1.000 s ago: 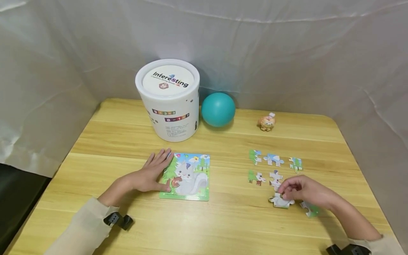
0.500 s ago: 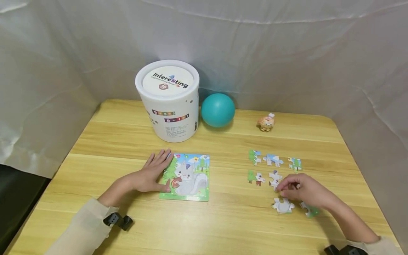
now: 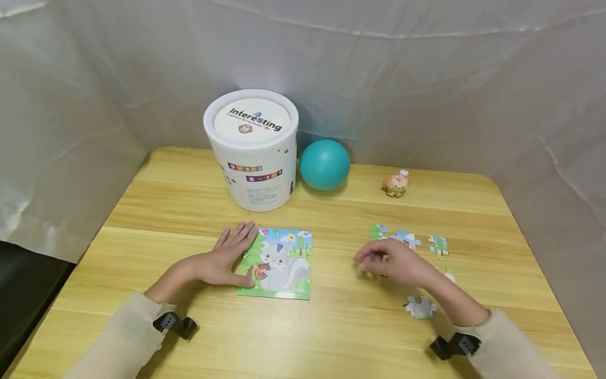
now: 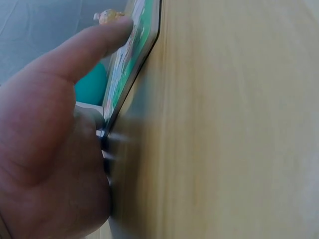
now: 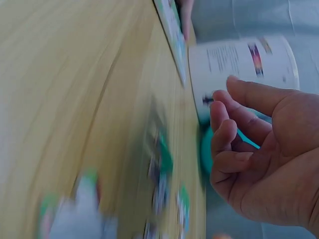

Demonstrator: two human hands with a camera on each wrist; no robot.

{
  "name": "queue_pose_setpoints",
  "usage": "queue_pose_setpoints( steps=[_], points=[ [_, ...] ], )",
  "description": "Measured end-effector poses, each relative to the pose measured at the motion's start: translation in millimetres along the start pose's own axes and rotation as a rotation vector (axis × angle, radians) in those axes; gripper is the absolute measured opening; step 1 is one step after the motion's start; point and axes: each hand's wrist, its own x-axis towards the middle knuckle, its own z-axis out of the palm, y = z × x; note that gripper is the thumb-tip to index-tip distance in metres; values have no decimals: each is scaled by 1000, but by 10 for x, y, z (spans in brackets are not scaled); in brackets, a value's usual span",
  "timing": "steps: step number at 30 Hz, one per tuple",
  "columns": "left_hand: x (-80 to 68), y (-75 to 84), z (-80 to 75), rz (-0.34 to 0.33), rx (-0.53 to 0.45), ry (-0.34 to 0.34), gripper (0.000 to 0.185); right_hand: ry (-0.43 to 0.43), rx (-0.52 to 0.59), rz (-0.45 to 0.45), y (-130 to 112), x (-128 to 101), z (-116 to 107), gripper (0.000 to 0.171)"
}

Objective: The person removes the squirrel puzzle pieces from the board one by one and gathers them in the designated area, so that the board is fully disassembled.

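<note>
A cat puzzle board (image 3: 281,263) lies on the wooden table (image 3: 331,337). My left hand (image 3: 227,258) rests flat against the board's left edge, thumb on its lower left corner; in the left wrist view the thumb (image 4: 94,45) lies along the board's rim (image 4: 134,64). My right hand (image 3: 388,261) hovers over the loose puzzle pieces to the right, fingers loosely curled. The right wrist view shows that hand (image 5: 254,149) with nothing between thumb and fingers. Loose pieces lie near it: a white one (image 3: 419,307), a green one (image 3: 438,245) and a blue one (image 3: 408,238).
A white lidded tub (image 3: 253,152) stands behind the board, with a teal ball (image 3: 324,164) beside it and a small orange figurine (image 3: 395,182) further right. White cloth walls enclose the table on three sides.
My right hand let go of the white piece near the front edge, then moved left and away from me over the other loose pieces. The left hand has stayed still.
</note>
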Motion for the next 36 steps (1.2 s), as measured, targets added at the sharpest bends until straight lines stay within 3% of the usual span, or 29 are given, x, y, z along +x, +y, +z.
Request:
queue_pose_setpoints(
  steps=[8,18,26,36],
  points=[
    [-4,-18,-8,20,-36,-17,138,-52,58,-64,-323,484,372,21],
    [2,-16,-6,27,-37,-11,139,-73,95,-66,-608,926,836,28],
    [4,-17,0,26,-18,-1,140,-48,45,-77,-748,1133,1113,28],
    [0,-19,-3,39,-25,2,138,-67,24,-121,-897,1198,1329,30]
  ],
)
